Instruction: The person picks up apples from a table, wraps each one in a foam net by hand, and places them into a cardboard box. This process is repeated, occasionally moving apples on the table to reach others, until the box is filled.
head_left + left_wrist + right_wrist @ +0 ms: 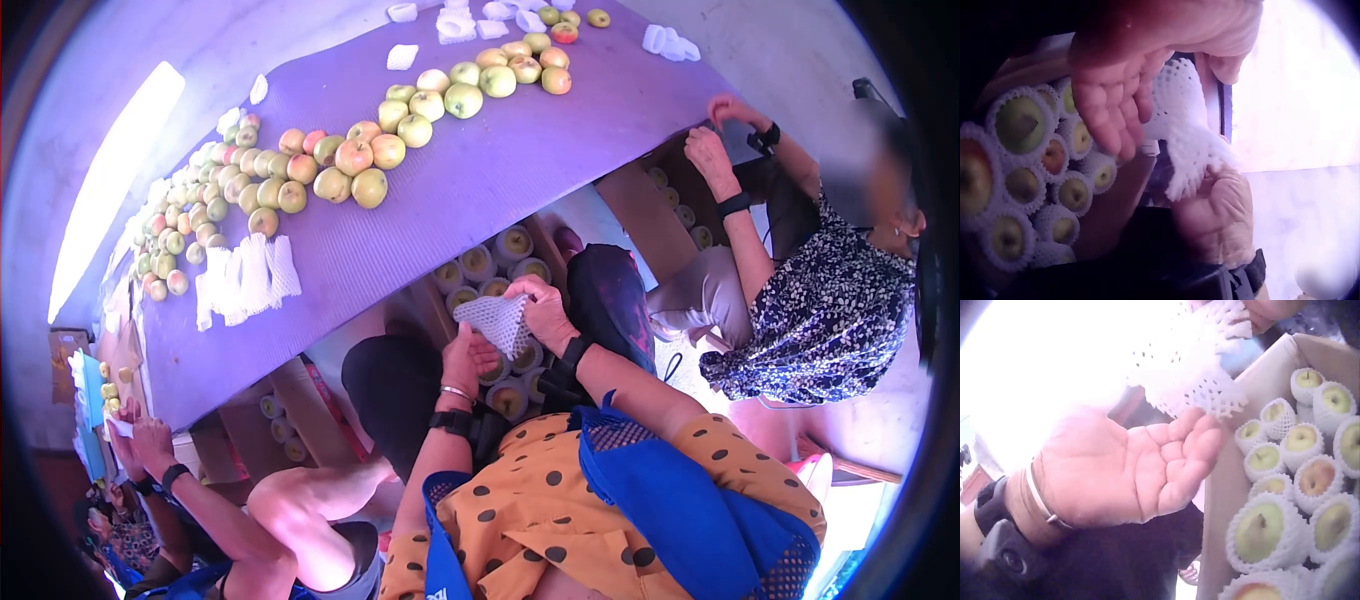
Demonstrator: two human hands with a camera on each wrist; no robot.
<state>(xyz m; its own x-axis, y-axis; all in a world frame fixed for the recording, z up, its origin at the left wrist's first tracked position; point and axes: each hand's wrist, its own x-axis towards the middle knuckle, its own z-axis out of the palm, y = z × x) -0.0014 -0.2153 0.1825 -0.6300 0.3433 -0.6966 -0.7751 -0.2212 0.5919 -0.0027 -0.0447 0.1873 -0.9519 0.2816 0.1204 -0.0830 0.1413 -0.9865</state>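
A white foam fruit net [497, 318] is stretched between the two hands, flared at one end. My left hand [470, 362] holds its left end near the thumb, palm turned up, the other fingers loosely extended. With its fingertips my right hand [546, 312] pinches the other end; in the left wrist view this right hand [1216, 215] grips the frilled edge from below. The right wrist view shows the palm of the left hand [1132, 465] beside the net [1210, 369]. Below the hands is a cardboard box [1221, 506] of netted apples [1260, 532].
Loose apples [370, 187] lie in a long row on the purple-covered table [480, 190]. Several foam nets [250, 275] lie near its front edge. People sit on both sides, a person [810, 300] on the right and an arm [215, 520] on the left. More boxes [240, 440] stand under the table.
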